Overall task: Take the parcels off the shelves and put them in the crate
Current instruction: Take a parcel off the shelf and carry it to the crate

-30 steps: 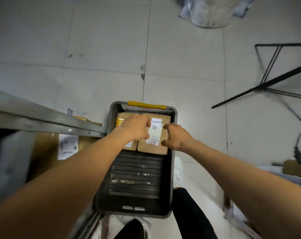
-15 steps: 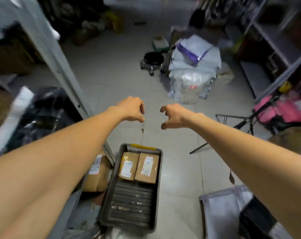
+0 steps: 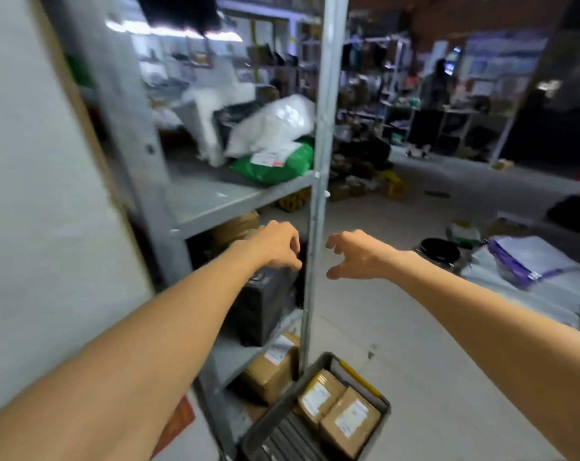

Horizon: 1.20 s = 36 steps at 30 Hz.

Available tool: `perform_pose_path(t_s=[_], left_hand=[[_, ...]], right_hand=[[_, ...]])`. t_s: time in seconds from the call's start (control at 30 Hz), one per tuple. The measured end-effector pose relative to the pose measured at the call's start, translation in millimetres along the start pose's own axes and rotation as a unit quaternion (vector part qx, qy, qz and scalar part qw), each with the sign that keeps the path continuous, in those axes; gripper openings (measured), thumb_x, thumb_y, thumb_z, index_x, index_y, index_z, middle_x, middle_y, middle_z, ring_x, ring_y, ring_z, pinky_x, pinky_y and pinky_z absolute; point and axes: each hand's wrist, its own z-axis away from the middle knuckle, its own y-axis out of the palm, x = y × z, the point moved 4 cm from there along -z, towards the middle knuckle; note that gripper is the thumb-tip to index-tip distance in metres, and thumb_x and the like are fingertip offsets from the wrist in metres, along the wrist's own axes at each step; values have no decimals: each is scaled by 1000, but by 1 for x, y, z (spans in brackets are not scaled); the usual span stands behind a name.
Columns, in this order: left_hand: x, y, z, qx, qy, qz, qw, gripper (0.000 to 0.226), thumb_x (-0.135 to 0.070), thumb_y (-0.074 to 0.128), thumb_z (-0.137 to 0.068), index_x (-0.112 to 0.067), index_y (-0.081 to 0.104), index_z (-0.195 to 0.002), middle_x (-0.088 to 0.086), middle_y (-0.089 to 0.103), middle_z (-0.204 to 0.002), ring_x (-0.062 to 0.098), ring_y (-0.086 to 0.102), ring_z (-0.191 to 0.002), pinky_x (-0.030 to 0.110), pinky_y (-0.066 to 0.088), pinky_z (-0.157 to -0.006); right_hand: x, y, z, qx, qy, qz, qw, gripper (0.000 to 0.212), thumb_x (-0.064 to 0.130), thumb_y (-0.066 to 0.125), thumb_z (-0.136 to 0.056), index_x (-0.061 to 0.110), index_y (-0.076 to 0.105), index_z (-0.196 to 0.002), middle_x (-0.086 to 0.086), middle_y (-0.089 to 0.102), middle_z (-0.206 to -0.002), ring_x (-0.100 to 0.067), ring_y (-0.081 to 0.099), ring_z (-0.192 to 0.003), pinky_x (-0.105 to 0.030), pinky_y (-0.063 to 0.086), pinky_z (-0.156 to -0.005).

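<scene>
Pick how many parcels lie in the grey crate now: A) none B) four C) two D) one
C: a labelled parcel and a second parcel lie side by side at the far end of the crate.

A steel upright (image 3: 316, 261) edges the open-fronted lower shelf (image 3: 238, 356), crowded by a black parcel (image 3: 262, 304).

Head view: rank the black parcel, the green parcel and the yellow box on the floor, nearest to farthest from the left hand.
1. black parcel, directly beneath the left hand.
2. green parcel, on the upper shelf, above the hand.
3. yellow box, on the floor farther back, to the right.
</scene>
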Motion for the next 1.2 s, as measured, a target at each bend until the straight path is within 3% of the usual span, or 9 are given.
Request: perform_pose_path(t_s=[0.13, 0.27, 0.57, 0.7, 0.8, 0.9, 1.0, 1.07, 1.2], left_hand=[[43, -50, 87, -52, -83, 0, 995, 25, -30, 77, -69, -28, 68, -91, 1, 71, -102, 22, 64, -96, 34, 53, -86], [90, -86, 195, -102, -179, 15, 978, 25, -31, 77, -69, -29, 68, -92, -1, 70, -102, 20, 65, -95, 36, 53, -88], [155, -106, 496, -153, -417, 18, 896, 33, -32, 77, -73, -24, 66, -104, -2, 63, -107, 18, 62, -97, 37, 53, -88], [148, -108, 633, -154, -519, 3, 841, 33, -38, 75, -75, -31, 63, -105, -3, 60, -112, 21, 60, -101, 38, 52, -86], [126, -113, 726, -177, -594, -6, 785, 30, -38, 74, -75, -35, 60, -102, -6, 55, -104, 20, 59, -96, 35, 49, -77], [92, -116, 810, -195, -657, -17, 728, 33, -34, 73, -75, -32, 57, -103, -4, 60, -110, 20, 60, -101, 37, 51, -85], [43, -116, 885, -206, -725, -33, 657, 40, -35, 71, -78, -27, 58, -114, -2, 59, -120, 22, 55, -111, 38, 48, -91], [5, -114, 927, -212, -763, -44, 609, 41, -35, 71, -79, -24, 60, -118, -1, 59, -123, 23, 56, -113, 38, 48, -94], [-76, -117, 989, -226, -819, -89, 519, 33, -33, 72, -79, -23, 65, -109, 2, 64, -118, 24, 60, -110, 34, 50, -90]], right_hand=[[101, -12, 5, -8, -105, 34, 994, 46, 35, 73, -76, 9, 59, -110, -9, 61, -96, -32, 61, -93, -41, 53, -79], [200, -16, 19, -15, -205, 47, 977, 53, 36, 72, -77, 10, 55, -119, -10, 62, -112, -31, 59, -108, -39, 51, -85], [426, 20, 123, 56, -402, -22, 914, 67, 36, 77, -77, 19, 47, -134, -4, 60, -118, -16, 55, -93, -24, 45, -83], [536, 34, 207, 80, -537, -14, 840, 70, 36, 79, -75, 13, 50, -134, -10, 63, -121, -19, 61, -103, -17, 41, -74], [611, 41, 280, 94, -609, -31, 787, 78, 41, 79, -74, 12, 46, -139, -9, 62, -123, -20, 59, -112, -24, 48, -85], [670, 44, 353, 107, -678, -28, 726, 77, 45, 78, -75, 17, 46, -139, -5, 59, -122, -19, 56, -113, -32, 49, -92], [711, 42, 426, 98, -743, -43, 661, 73, 45, 78, -74, 19, 48, -136, 0, 58, -112, -17, 56, -105, -30, 48, -84], [728, 40, 475, 102, -781, -40, 615, 73, 46, 77, -75, 19, 47, -137, -1, 58, -121, -18, 57, -111, -30, 48, -88], [749, 25, 568, 104, -845, -40, 523, 63, 50, 76, -73, 23, 53, -126, 3, 59, -123, -18, 57, -114, -37, 50, -91]])
